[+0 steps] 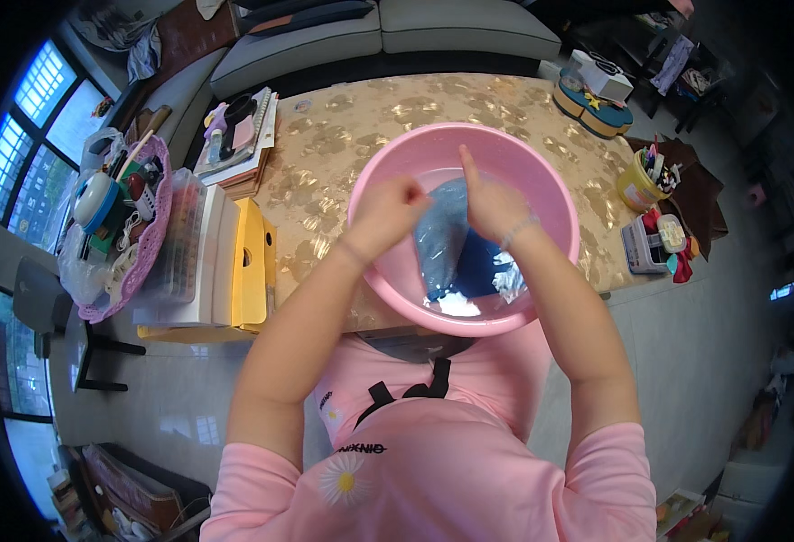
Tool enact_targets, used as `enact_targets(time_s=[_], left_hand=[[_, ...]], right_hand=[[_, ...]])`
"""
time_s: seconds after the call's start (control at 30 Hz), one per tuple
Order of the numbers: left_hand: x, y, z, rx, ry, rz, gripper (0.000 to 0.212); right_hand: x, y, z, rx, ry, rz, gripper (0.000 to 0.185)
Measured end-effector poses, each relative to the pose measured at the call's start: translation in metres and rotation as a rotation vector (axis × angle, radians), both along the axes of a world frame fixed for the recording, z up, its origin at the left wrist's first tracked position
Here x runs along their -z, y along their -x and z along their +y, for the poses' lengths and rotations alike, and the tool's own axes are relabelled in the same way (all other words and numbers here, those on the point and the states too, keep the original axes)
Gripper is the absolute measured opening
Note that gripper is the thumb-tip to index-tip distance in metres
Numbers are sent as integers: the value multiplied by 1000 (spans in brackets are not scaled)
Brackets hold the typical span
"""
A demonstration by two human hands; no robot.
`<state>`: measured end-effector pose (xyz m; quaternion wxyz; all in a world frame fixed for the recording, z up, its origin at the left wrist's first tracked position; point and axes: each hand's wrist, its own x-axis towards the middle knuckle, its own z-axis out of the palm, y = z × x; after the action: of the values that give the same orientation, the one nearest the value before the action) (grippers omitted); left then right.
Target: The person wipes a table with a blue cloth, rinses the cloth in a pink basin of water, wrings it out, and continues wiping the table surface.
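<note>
A pink plastic basin (397, 293) stands at the table's near edge with water in it. A blue cloth (441, 237), light on one part and dark on the other, lies wet in the water. My left hand (390, 211) is over the basin's left side, fingers curled and blurred; whether anything is between them is unclear. Over the cloth's right side is my right hand (495, 206), one finger stretched away from me and nothing visible in it. Its other fingers are mostly hidden. A bracelet (519, 230) circles the right wrist.
The basin rests on a table with a gold-patterned cover (329, 149). Left are a yellow file box (253, 261), a purple basket (160, 223) of odds and ends and a stack of books (244, 162). Right are a yellow pen pot (637, 183) and a small container (641, 247).
</note>
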<state>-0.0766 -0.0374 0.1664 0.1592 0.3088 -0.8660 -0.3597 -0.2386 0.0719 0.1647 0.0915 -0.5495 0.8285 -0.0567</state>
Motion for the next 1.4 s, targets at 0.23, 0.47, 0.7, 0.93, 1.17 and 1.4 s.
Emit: enact_targets(time_s=[0.23,0.47,0.7,0.93,1.17,1.4], left_hand=[[40,86,27,339,168,-624,41],[120,88,-29,360,90,-514,20],[120,98,-35,-278,-26,-131,17],[100,91,-21,-13,-106,-78,53],[109,85,-23,-244,69,-478,64],[80,76,-13,-107,-42,-739,50]], right_hand=[[40,36,-17,-18,-314,118,70],[64,45,-14,-82,105,148,67],[74,51,-28,-117,145,73,54],[54,53,-28,155,568,-386,41],[53,58,-22,207,425,77,49],[57,26,-25,-115,74,-177,70]])
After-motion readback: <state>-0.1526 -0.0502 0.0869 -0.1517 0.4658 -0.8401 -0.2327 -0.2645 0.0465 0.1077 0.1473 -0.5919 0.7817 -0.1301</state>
